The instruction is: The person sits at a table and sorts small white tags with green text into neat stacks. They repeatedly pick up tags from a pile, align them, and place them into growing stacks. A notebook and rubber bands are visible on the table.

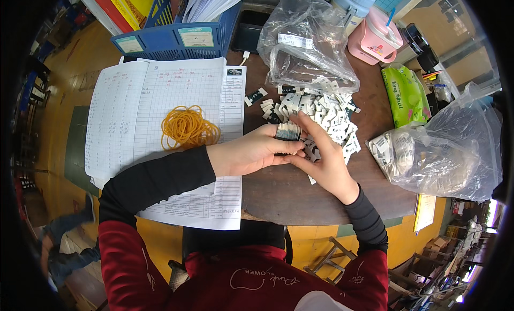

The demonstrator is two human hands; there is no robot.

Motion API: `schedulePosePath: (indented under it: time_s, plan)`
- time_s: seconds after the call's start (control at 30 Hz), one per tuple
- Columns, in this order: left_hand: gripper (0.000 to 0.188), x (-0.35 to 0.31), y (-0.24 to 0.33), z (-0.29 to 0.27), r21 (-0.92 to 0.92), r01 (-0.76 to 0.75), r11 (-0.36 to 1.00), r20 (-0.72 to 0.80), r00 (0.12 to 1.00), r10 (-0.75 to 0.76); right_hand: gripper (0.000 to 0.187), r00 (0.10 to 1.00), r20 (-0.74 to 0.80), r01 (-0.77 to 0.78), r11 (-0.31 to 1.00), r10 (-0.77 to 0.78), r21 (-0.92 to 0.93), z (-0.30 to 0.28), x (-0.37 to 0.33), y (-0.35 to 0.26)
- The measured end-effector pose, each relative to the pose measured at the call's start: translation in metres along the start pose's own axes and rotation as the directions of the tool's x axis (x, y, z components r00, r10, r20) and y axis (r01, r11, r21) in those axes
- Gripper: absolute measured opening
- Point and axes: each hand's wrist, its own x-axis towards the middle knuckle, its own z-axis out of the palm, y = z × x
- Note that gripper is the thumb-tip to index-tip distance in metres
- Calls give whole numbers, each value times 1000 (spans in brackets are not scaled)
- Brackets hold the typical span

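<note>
A thick stack of small fabric-like labels (288, 131) is gripped in my left hand (251, 154), with its thumb across the near side. My right hand (333, 169) cups the stack from the right, its thumb low near the left fingers and its forefinger bent along the far side. Just beyond both hands spreads a loose heap of white and black labels (334, 111) on the brown table (267, 199). A tangle of yellow rubber bands (188, 129) lies left of my left hand, on an open ruled notebook (113, 121).
Behind the heap sits a clear plastic bag (310, 48); another bag (441, 161), with labels inside, lies at the right edge. Beyond are a pink container (373, 38), a green tissue pack (406, 96), a black phone (249, 32) and a blue file rack (176, 38).
</note>
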Motion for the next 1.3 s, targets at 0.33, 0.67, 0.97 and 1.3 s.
schedulePosePath:
  time_s: [0.33,0.67,0.97,1.3]
  plan:
    - [33,-1,-2,1,3,21,1000,3,1000,-21,87,998,-16,62,997,-62,-35,1,1,-2]
    - [27,2,-6,-6,-55,43,998,57,998,-40,84,999,41,-35,998,33,51,1,-2,-3]
    - [33,2,-7,-6,-95,38,995,118,993,-26,84,997,63,47,999,-46,-22,-3,-1,-4]
    - [41,2,-2,-1,-143,-26,989,-57,998,18,29,977,-199,-140,934,76,-327,-54,8,32]
